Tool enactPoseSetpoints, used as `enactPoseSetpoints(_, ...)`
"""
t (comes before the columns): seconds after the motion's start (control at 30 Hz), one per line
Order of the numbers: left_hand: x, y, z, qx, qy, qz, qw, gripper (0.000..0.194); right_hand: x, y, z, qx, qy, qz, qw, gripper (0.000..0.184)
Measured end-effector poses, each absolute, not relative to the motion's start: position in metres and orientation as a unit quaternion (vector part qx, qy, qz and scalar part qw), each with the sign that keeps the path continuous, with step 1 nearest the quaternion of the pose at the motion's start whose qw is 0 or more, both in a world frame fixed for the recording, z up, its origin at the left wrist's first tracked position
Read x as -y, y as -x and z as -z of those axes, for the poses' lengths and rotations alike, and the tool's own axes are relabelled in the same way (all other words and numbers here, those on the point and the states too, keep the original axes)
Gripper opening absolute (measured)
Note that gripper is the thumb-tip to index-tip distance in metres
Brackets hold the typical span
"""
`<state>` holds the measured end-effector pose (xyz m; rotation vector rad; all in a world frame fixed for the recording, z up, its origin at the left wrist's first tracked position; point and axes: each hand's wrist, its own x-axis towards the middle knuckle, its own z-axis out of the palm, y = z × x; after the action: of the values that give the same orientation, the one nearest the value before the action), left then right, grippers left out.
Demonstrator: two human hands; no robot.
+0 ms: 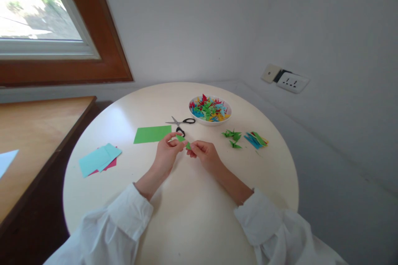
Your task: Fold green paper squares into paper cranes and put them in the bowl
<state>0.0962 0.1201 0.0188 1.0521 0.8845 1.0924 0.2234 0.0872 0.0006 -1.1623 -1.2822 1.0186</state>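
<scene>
The left hand (168, 151), near the middle of the frame, pinches one end of a small piece of folded green paper (180, 138) between thumb and fingers. The right hand (207, 155), just beside it, has thumb and fingers closed on the other end, so the piece sits between the two, slightly above the desk (186, 223) as far as one can tell. The fingers hide part of it, and its exact folds are too small to make out.

Just beyond the left hand lies a flat green sheet (151, 134), and near its upper right corner black-handled scissors (178, 123) rest with their blades spread. Above centre of the frame stands a white bowl (211, 123) filled with small folded paper shapes (209, 109) in red, green, blue and yellow. Right of the hands, a few green folded pieces (234, 134) lie loosely together, and beside them is a small overlapping pile of coloured paper (257, 140), with blue, green and yellow showing.

At the left of the desk, light blue sheets (96, 160) partly cover pinkish-red paper (111, 164). A wooden-framed window (108, 33) fills the upper left corner.
</scene>
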Motion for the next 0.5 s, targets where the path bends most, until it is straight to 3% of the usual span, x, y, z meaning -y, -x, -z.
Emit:
enactPoseSetpoints(0.33, -0.1199, -0.0958, -0.0203, -0.398, -0.458, -0.485, 0.629, 0.045, -0.0884, -0.2242, 0.003, 0.559, 0.509, -0.409, 0.512, 0.027)
enactPoseSetpoints(0.5, -0.1219, -0.094, -0.0172, -0.394, -0.512, -0.474, 0.598, 0.043, -0.0904, -0.2265, 0.003, 0.542, 0.548, -0.334, 0.543, 0.034)
